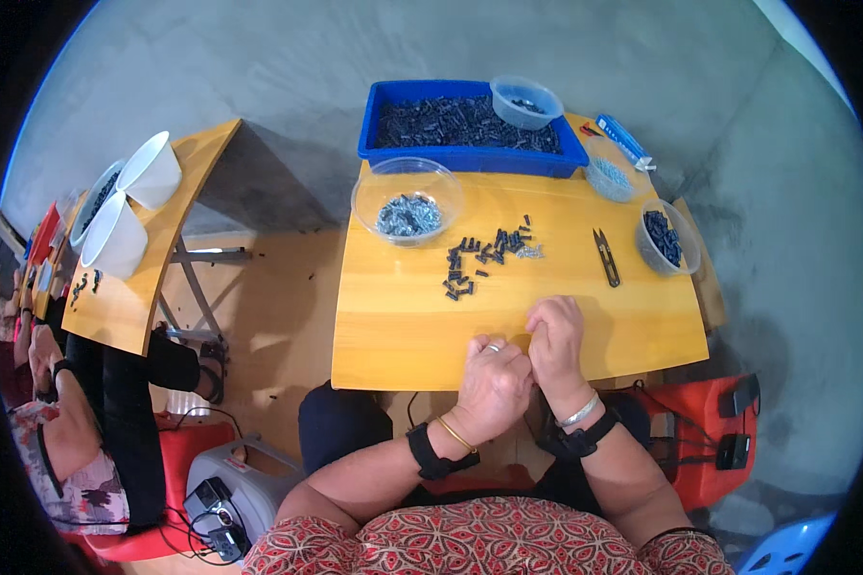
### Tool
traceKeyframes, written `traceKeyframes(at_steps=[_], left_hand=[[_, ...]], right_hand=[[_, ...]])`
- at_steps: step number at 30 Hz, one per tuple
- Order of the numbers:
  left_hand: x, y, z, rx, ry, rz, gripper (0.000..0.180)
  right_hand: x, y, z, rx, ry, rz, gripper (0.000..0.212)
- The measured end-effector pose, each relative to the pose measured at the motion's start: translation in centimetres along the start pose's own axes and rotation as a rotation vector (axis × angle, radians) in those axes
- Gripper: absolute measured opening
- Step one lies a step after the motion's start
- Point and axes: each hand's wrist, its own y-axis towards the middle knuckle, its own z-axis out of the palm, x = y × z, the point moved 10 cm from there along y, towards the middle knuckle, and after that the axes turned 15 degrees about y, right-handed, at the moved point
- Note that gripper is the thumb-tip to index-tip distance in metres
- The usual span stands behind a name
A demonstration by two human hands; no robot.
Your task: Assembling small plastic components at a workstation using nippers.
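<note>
Close together above the near edge of the yellow table (403,335) are my left hand (495,381) and my right hand (555,340). Both are closed, fingers curled in and touching each other; whatever they pinch is hidden. Beyond them lies a loose scatter of small black cylindrical pieces (457,273), with a little heap of small silvery pieces (529,252) at its right end. A pair of black thread snips (606,259) rests to the right. Behind the scatter stands a clear round bowl (364,203) holding small shiny pieces.
A blue tray (470,161) full of black pieces spans the back, a clear tub (552,103) on its corner. At right are a tub of black pieces (686,257), another of pale bits (611,180) and a blue-white box (625,142). Leftward, a person (72,431) sits by another table (197,158).
</note>
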Motion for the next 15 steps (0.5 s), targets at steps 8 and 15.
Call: traceKeyframes(at_steps=[8,15], left_hand=[[0.3,0.2,0.1,-0.022,-0.014,-0.012,0.013],[0.4,0.1,0.0,-0.018,0.007,-0.016,0.014]], right_hand=[[-0.7,0.2,0.8,0.086,-0.057,0.085,0.01],[-0.8,-0.3,1.5,0.122,-0.17,0.089,0.011]])
